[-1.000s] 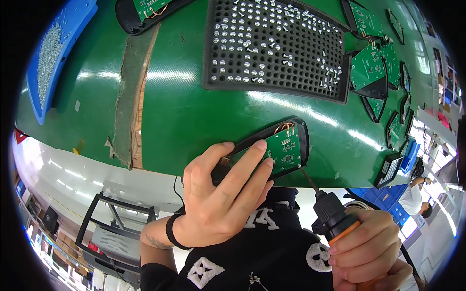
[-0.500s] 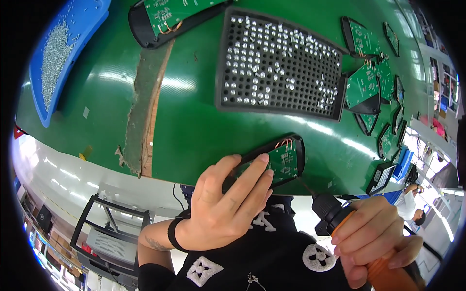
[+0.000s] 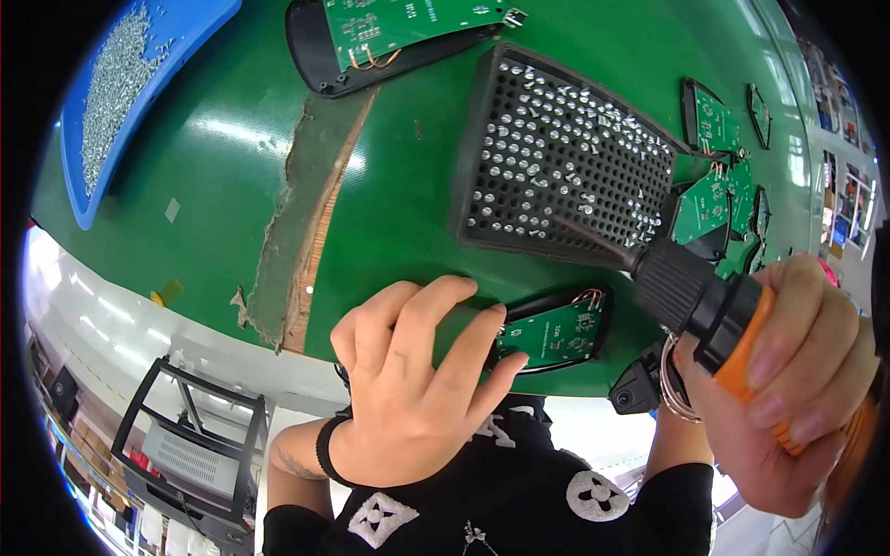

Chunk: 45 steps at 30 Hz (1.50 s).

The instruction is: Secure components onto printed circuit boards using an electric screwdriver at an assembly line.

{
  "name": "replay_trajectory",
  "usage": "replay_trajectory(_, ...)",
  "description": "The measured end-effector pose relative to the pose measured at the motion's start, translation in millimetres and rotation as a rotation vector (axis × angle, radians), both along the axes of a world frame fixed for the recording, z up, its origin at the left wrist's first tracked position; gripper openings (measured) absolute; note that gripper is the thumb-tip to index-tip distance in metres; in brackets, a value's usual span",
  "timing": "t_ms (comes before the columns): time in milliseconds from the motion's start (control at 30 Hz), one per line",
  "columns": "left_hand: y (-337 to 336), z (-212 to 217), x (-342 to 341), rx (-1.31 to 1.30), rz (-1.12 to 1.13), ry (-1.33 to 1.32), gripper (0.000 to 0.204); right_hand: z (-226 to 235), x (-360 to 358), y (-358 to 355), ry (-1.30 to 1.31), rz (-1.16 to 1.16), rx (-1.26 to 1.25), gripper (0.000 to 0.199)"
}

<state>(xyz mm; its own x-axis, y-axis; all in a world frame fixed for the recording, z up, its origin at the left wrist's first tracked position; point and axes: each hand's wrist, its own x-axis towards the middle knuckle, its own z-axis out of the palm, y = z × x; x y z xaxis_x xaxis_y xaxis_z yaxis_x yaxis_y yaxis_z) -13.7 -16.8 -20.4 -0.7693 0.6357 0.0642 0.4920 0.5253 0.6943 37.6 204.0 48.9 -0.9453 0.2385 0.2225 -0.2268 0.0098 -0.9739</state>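
Note:
My right hand (image 3: 788,380) is wrapped round an orange and black electric screwdriver (image 3: 681,287). Its thin bit reaches left over the near side of a black screw tray (image 3: 464,199), whose holes hold many small silver screws. Whether the tip touches a screw cannot be made out. At the near table edge lies a black housing with a green circuit board (image 3: 556,335) and copper wires at its right end. My left hand (image 3: 408,380) covers its left end, forefinger and thumb on the board's edges and the other fingers spread over the table.
A blue tray (image 3: 171,69) heaped with loose screws sits at the far left. Beyond the screw tray lies a larger black housing with a board (image 3: 408,32); more boards (image 3: 709,204) lie at the right. Torn green matting (image 3: 301,213) bares a wooden strip.
My right hand has lifted the screwdriver from beside the board up to the screw tray. My left hand's fingers have drawn back from the board's middle to its left end. The whole view has shifted.

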Motion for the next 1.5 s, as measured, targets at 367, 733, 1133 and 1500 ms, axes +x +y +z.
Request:
replay_trajectory(367,0,-2,0,0.012,0.005,-0.025,0.036,-6,-12,5,0.017,0.041,0.026,0.016)
replay_trajectory(733,0,-1,-2,0.036,0.017,-0.055,0.034,-6,-30,-4,0.131,0.17,0.06,0.018)
replay_trajectory(1133,0,-3,-3,0.095,0.023,-0.064,0.037,-27,-15,-72,0.68,0.186,-0.173,0.041)
replay_trajectory(1500,-1,-5,-3,0.109,0.031,-0.067,0.038,-31,-19,-76,0.731,0.21,-0.196,0.04)
